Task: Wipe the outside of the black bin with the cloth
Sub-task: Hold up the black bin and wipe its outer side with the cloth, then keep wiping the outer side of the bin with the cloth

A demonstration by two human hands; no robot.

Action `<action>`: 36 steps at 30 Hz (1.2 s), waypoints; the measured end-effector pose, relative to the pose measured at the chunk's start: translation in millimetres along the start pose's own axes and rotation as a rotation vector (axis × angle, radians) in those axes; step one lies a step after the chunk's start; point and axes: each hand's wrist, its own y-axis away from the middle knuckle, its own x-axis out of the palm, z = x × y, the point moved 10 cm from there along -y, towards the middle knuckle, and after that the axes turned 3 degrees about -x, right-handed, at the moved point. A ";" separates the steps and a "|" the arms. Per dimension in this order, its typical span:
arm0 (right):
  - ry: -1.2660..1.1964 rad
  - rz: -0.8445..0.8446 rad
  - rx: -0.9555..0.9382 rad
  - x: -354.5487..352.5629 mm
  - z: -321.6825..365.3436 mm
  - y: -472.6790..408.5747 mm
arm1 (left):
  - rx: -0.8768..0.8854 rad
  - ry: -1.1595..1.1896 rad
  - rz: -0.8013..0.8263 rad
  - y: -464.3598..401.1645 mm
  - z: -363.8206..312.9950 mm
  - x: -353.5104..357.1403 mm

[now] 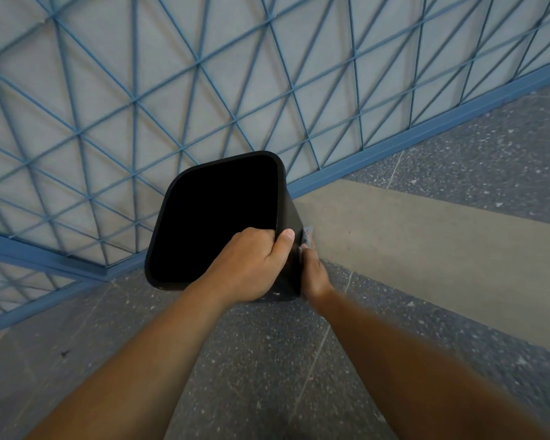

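The square plastic bin with rounded corners [288, 214] I've got here is plain black all over, and its inside just reads as a solid black patch, while the little bit of cloth [307, 237] peeking out beside it looks grey. Behind it the blue metal wire fence [134, 103] makes a criss-cross pattern of triangles and diamonds against a pale grey-blue backing, with a solid blue rail along the bottom. The stone floor [267, 360] is dark grey with white speckles and thin pale joint lines, and a plain flat beige-grey band [426, 236] runs across it.

bin [291, 217] before railing [134, 103], left hand [251, 265] on rim, cloth [307, 236] at its right side
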 end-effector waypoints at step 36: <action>0.082 -0.268 0.065 -84.4 72.8 110.1 | -0.190 -0.169 0.570 60.7 112.2 -19.9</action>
